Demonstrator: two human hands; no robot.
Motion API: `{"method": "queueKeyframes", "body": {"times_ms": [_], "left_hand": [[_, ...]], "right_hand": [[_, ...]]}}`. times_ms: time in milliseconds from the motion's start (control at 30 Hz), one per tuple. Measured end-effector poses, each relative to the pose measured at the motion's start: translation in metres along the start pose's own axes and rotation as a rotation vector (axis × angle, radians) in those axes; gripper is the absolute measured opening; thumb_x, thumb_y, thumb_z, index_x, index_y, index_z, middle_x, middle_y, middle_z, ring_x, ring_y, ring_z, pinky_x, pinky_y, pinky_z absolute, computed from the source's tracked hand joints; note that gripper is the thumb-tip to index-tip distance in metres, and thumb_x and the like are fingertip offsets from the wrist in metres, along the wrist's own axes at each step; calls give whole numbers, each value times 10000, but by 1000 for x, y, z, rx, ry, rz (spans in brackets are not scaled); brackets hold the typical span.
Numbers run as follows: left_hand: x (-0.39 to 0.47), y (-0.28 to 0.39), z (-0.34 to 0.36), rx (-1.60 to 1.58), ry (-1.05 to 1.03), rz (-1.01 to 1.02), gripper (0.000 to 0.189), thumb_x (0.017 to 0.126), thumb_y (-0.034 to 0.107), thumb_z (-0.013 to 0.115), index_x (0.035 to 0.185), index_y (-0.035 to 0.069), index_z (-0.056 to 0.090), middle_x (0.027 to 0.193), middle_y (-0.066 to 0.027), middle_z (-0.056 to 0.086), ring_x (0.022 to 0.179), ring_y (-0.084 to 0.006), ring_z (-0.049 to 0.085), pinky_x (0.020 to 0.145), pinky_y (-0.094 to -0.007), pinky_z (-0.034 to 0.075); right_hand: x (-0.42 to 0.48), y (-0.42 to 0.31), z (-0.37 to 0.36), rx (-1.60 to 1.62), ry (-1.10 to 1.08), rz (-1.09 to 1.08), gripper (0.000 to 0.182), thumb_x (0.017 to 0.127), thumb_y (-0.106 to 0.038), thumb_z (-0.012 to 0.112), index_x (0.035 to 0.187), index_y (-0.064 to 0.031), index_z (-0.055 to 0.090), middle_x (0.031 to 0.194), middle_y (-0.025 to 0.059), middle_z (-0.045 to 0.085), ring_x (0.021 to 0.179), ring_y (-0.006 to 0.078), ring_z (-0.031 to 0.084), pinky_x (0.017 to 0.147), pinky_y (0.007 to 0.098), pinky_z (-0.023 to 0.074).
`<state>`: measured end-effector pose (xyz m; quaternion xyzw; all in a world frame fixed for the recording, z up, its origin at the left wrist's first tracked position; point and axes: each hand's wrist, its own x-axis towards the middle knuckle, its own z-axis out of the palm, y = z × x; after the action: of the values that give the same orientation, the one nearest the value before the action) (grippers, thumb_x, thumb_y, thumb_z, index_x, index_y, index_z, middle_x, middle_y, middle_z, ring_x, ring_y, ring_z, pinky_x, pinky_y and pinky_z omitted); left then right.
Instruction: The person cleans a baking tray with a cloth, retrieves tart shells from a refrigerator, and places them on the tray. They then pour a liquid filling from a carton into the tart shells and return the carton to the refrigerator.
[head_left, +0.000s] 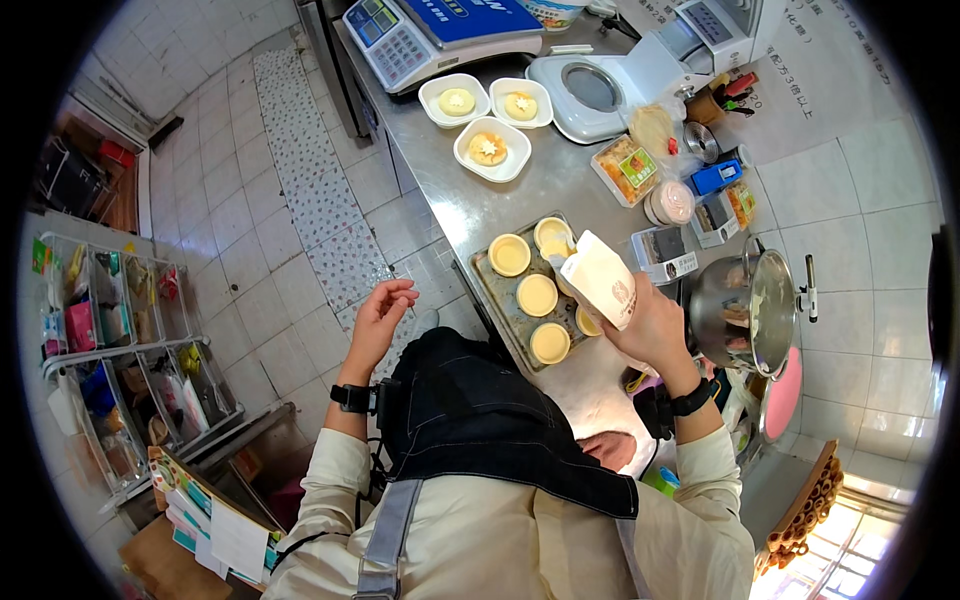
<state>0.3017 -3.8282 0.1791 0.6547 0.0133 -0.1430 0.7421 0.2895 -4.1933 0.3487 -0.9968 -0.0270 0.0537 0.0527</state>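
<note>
My right hand grips a white paper carton that bears writing. The carton is tilted, its opened spout low over the far part of a worn metal baking tray. On the tray stand several round, pale-yellow tart shells. One tart shell lies right by the spout; the carton partly hides others, and I cannot tell whether liquid is flowing. My left hand hovers left of the tray above the floor, fingers loosely curled and apart, with nothing visible in it.
Three white dishes with round pastries sit on the steel counter, near a digital scale and a white appliance. Boxed foods and a steel pot line the right side. A storage rack stands at left.
</note>
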Motion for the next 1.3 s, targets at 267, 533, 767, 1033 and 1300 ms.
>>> {"method": "queueKeyframes", "body": {"times_ms": [267,533,767,1033,1300], "left_hand": [[-1,2,-1,-1,-3,3,265,941,113,515,1194,39,536,1057,-55,628,977,-131,572,892,-267,426],[-2,2,-1,-1,1,0,270,942,121,515,1198,37,535,1058,-59,629,978,-132,572,885,-266,429],[-3,-1,-3,10,4,0,269,943,113,513,1199,36,536,1070,-63,630,973,-133,570,886,-268,431],[-3,1,-2,20,14,-10,260,942,115,518,1190,40,542,1061,-58,634,970,-127,569,881,-267,433],[-3,2,-1,20,4,-10,264,944,118,509,1197,45,538,1063,-54,631,970,-128,570,878,-263,430]], "right_hand": [[2,-1,0,10,-4,-8,516,669,-346,745,991,-45,475,862,179,647,725,357,649,592,435,519],[3,-3,-1,-1,5,-14,521,657,-327,757,996,-51,475,830,176,646,726,354,646,592,432,515],[2,-3,-2,-5,31,-38,510,672,-360,745,987,-50,492,821,172,650,684,357,646,565,433,514],[1,-3,-4,-12,38,-49,503,672,-366,749,976,-52,501,813,169,650,676,353,645,561,429,514],[0,-3,-6,1,26,-32,506,673,-372,749,968,-49,494,821,175,651,692,357,648,566,430,513]]}}
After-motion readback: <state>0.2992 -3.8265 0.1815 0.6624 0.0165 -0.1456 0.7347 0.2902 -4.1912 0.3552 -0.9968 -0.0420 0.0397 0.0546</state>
